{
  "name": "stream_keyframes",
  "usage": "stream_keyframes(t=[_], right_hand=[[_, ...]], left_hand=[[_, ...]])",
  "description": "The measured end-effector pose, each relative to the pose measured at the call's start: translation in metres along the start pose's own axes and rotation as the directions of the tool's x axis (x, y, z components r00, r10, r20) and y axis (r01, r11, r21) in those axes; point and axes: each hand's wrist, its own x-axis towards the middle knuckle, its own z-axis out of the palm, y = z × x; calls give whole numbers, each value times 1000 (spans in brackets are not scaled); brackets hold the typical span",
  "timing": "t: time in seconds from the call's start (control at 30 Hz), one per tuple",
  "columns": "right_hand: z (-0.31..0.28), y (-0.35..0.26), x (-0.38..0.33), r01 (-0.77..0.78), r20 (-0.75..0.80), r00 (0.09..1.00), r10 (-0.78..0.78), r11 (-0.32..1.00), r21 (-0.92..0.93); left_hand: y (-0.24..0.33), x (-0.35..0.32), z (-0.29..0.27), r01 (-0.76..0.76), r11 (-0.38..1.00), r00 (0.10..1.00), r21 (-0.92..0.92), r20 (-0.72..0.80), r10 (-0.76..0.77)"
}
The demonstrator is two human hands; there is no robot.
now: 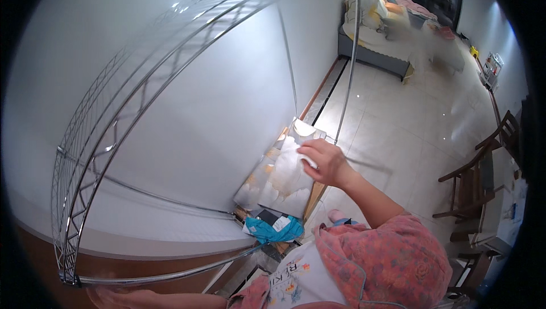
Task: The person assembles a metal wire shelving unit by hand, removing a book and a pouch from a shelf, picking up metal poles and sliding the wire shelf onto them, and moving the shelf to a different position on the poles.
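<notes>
My right hand (323,162) is raised in front of me, closed on a small white cloth (307,160). It hangs close to the thin chrome upright (348,87) of a wire shelf rack (114,115). My left hand (122,297) lies low at the picture's bottom edge, just under the rack's front rail (165,277). It is blurred, and its grip is unclear. My sleeves are pink with a flower pattern.
A pale painted canvas (273,186) leans on the white wall at floor level, with a teal cloth (273,232) and small items beside it. Tiled floor runs to a grey sofa (375,30) heaped with cushions. Dark wooden chairs (475,181) stand at the right.
</notes>
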Motion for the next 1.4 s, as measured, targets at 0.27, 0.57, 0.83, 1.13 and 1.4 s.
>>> stream_keyframes(t=[0.27,0.57,0.83,1.13,1.4], right_hand=[[-89,134,-41,-234,105,964,243,968,-86],[-257,297,-36,-464,36,885,464,886,-24],[-306,355,54,-356,106,934,342,913,198],[-283,403,147,27,39,998,-45,927,375],[-234,471,256,318,-301,942,-146,668,673]], left_hand=[[126,-103,45,-186,981,982,54,22,185],[379,-277,220,610,535,771,-584,592,-233],[547,-355,332,743,537,435,-399,898,65],[613,-378,463,641,499,601,-584,786,147],[671,-342,475,698,222,661,-680,732,164]])
